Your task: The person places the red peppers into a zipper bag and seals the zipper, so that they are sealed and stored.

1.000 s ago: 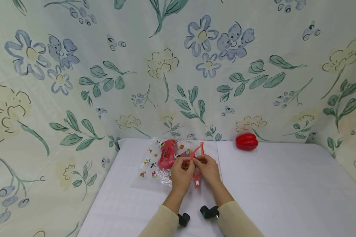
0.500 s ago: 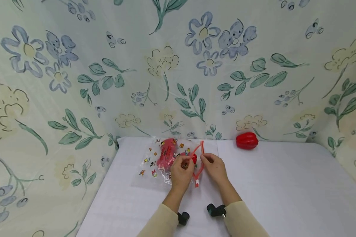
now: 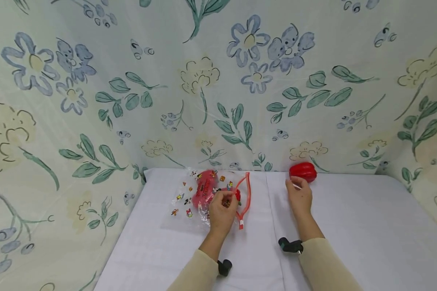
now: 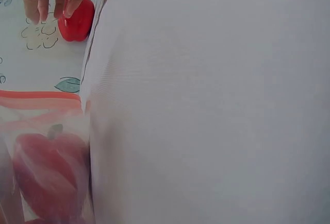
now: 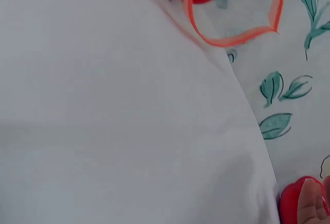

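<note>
A clear zip bag (image 3: 180,220) printed with small cartoon figures lies on the table, its orange-red zip edge spread into a loop. My left hand (image 3: 222,212) pinches the near side of that opening. Inside the bag are a pink-red packet (image 3: 205,188) with dark lettering and a red bell pepper (image 4: 51,175) with a green stem. Another red bell pepper (image 3: 304,172) rests at the table's back edge. My right hand (image 3: 300,198) is just in front of it, fingers apart and slightly bent, holding nothing. Whether the fingertips touch that pepper, I cannot tell.
A white cloth with creases covers the table (image 3: 364,226). Floral curtain fabric (image 3: 218,101) hangs along the back and both sides. Each wrist carries a small black camera, such as the right wrist camera (image 3: 290,245).
My right hand has let go of the bag's edge and moved right to the loose bell pepper. The bag's mouth has stayed spread, with my left hand in place on it.
</note>
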Demonstrator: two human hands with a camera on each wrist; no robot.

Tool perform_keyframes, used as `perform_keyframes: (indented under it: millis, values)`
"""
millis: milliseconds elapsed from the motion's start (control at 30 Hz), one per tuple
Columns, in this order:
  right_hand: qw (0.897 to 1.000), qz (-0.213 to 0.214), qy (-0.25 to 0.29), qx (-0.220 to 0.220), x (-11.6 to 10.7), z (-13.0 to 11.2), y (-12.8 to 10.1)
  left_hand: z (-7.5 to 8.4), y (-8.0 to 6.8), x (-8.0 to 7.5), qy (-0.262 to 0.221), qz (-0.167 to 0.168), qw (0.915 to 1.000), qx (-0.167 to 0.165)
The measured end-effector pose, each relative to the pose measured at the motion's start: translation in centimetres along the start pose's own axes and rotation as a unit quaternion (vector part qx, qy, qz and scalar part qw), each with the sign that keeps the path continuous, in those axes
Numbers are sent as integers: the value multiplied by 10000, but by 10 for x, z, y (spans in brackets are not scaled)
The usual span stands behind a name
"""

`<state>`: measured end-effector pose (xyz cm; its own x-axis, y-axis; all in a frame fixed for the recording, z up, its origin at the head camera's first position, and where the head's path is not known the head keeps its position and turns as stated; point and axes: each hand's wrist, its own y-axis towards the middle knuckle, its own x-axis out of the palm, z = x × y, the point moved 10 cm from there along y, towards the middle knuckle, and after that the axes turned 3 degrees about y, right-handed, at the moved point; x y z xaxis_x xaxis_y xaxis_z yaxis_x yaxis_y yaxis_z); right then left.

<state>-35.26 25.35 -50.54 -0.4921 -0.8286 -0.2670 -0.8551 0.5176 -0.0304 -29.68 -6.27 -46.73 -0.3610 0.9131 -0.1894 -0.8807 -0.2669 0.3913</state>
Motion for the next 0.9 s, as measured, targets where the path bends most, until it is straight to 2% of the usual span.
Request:
perform_keyframes:
  millis: [200, 367, 467, 600, 767, 900]
  values:
    - [9949, 928, 340, 179, -37, 11, 28, 0, 0, 0, -73, -6, 10000, -27]
    - [9890, 1252, 524, 594, -54, 29, 47, 0, 0, -1, -84, -31, 9999, -67]
    - [9865, 1301, 588, 801, -59, 38, 56, -1, 0, -1, -45, -46, 9999, -100]
    - [9837, 1192, 790, 1091, -62, 46, 64, -1, -2, 1, -80, -86, 9999, -117]
    - [9752, 620, 1331, 1659, -52, 54, 72, -1, -1, 2, -189, -109, 9997, -80]
    - [9727, 298, 1439, 1798, -46, 53, 78, -2, -1, 0, -116, -75, 9999, -80]
